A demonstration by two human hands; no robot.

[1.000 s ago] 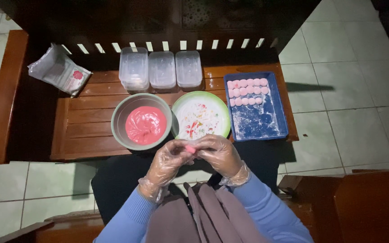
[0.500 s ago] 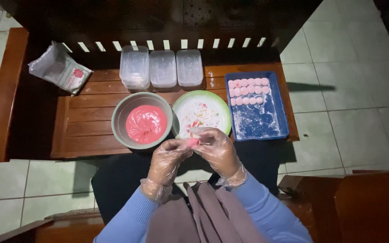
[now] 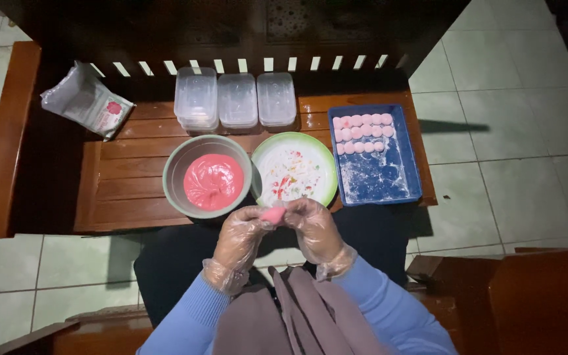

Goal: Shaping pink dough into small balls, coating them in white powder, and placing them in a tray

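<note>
A small pink dough piece (image 3: 273,213) is pinched between the fingertips of the left hand (image 3: 239,240) and the right hand (image 3: 315,231); both hands are clad in clear plastic gloves and closed on the piece. The piece is held just in front of the wooden surface (image 3: 126,177), near a grey bowl (image 3: 177,164) of pink filling and a green-rimmed plate (image 3: 323,164). A blue tray (image 3: 389,177) carrying pink balls (image 3: 361,130) is set beside the plate. 3 clear lidded containers (image 3: 236,98) are ranged behind.
</note>
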